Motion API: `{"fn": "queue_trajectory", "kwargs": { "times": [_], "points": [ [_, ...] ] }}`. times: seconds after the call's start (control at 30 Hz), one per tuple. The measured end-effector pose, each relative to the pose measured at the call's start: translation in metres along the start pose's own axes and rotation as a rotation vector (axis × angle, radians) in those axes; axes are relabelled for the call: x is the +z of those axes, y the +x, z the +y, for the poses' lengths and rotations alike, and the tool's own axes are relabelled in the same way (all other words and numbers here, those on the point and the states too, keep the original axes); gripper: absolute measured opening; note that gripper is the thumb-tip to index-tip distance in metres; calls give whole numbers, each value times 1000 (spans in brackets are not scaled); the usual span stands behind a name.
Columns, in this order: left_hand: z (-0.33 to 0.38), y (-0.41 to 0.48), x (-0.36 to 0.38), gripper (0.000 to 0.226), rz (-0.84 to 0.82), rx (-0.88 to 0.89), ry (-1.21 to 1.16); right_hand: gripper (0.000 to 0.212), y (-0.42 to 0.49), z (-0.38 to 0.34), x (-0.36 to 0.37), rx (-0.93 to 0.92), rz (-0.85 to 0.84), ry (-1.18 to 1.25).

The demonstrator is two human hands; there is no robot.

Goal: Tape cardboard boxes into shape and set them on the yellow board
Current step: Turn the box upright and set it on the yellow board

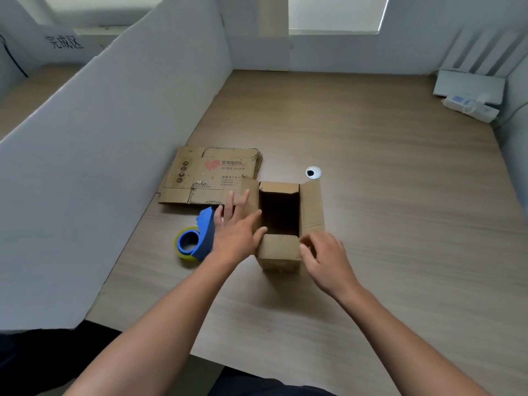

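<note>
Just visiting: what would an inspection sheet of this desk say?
Surface: pale wood-grain table.
Job's things: brown open-topped cardboard box upright, flaps up; stack of flattened brown cardboard boxes behind-left; blue tape dispenser with yellow roll; yellow board not seen.
Clutter: white power strip, flat white device, far right corner; round silver cable port.
Grippers: left hand, fingers straight, touches left flap; right hand curled at near-right corner, grip unclear.
Cables: thin black cable, far left.
Surroundings: white partition boards; window.
</note>
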State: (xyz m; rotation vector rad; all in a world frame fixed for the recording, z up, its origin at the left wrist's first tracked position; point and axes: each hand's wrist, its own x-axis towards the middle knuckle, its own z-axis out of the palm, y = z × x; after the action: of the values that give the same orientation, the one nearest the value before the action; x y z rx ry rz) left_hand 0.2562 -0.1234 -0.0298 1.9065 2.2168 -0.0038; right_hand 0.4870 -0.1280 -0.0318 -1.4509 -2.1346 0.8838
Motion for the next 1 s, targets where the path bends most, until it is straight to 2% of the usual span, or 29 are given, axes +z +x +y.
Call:
{"fn": "queue_trajectory", "kwargs": {
  "times": [0.03, 0.13, 0.2, 0.3, 0.43, 0.57, 0.7, 0.8, 0.87, 0.93, 1.0],
  "points": [
    [-2, 3, -2, 58, -39, 20, -20, 15, 4, -1, 0, 27, 38, -12],
    [-11, 10, -10, 80, -167, 34, -201, 34, 19, -1, -1, 82, 5, -212],
    [-17, 13, -12, 105, -280, 60, -201, 44, 28, 0, -6, 96, -55, -289],
    [-26, 11, -8, 142, -414, 96, -96, 74, 33, 2, -11, 75, -169, -276],
    [-33, 3, 10, 150, -320, 140, -5, 106, 26, 11, -2, -17, -360, -455],
    [-32, 3, 19, 155, -262, 200, 14, 123, 18, 21, 8, -2, -387, -538],
    [-32, 3, 22, 142, -248, 245, -6, 125, 17, 26, 12, -19, -341, -513],
    [-28, 18, 3, 99, -149, 255, -56, 126, 20, 23, 9, -17, -365, -504],
    [-21, 38, -10, 75, -69, 317, 23, 126, 20, 19, 7, -6, -355, -497],
    [-18, 59, -16, 65, -87, 372, 117, 126, 19, 16, 8, 13, -368, -514],
    [-20, 78, -18, 63, -98, 372, 116, 126, 19, 14, 8, 32, -381, -534]
  ]
}}
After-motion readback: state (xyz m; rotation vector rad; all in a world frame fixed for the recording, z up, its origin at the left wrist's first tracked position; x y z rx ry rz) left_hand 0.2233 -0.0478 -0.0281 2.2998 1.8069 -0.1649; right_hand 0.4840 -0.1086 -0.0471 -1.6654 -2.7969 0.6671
